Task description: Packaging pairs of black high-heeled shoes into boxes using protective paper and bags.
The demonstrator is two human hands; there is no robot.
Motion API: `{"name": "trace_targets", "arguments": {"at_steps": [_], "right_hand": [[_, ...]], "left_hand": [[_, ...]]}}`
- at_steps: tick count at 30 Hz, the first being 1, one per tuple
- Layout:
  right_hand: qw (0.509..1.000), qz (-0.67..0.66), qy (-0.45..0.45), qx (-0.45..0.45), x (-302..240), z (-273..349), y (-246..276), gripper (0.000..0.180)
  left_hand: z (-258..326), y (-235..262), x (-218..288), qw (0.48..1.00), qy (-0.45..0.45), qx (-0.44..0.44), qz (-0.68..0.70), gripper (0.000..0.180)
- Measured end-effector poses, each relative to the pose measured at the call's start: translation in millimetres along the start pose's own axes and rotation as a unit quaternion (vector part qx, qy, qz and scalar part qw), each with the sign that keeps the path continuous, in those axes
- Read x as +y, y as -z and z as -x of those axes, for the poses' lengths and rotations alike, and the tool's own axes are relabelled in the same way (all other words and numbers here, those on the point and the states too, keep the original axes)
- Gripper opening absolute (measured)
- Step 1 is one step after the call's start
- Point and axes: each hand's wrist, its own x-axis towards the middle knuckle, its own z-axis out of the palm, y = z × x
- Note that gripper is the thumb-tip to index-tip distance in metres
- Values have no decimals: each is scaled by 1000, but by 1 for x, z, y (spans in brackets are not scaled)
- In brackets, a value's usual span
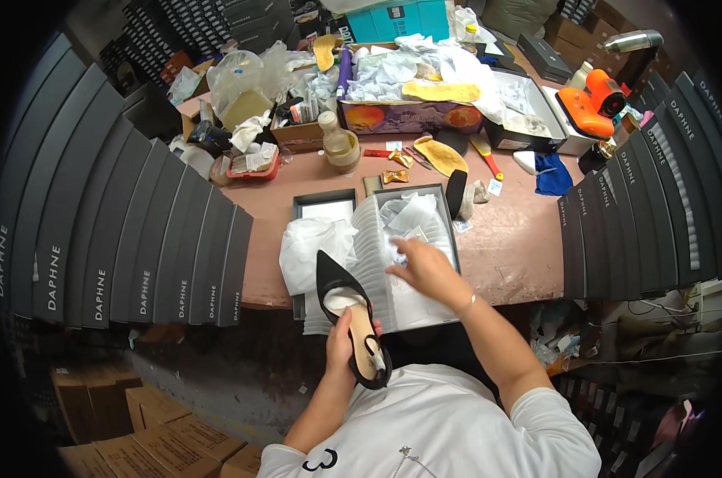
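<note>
Dark shoebox stacks [158,231] flank the pink table [520,259] before me. A black shoe [363,323] is held at its near edge, toe pointing away, by the left hand [339,341], its grip wrapped around the middle; if that loosened, the shoe could drop to the floor [253,370]. The right hand [425,271] hovers over the open box [454,239], its grip parted and apparently empty; ribbed foam [371,259] or loose paper [405,213] could snag there. Whether it touches anything, I can't tell; the shoe's sole is hidden.
</note>
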Motion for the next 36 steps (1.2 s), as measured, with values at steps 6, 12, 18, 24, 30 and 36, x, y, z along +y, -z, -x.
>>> {"name": "trace_targets", "arguments": {"at_steps": [6,12,18,24,30,36], "right_hand": [[960,-196,-159,-120,42,-12,-28,37],[999,30,-11,24,46,4,-37,27],[823,-545,-142,-79,-25,31,15,27],[982,59,156,88,-52,32,-8,32],[980,21,115,159,-43,2,-54,51],[964,-176,118,-158,3,-7,-18,79]], "left_hand": [[-2,-11,14,997,14,-73,-17,53],[-9,-22,12,996,2,-77,33,59],[-4,-26,19,990,-73,-111,53,51],[-8,-19,-3,989,-122,-85,-13,34],[9,-42,-48,958,-277,-25,-64,45],[-6,3,-4,994,-35,-92,48,57]]}}
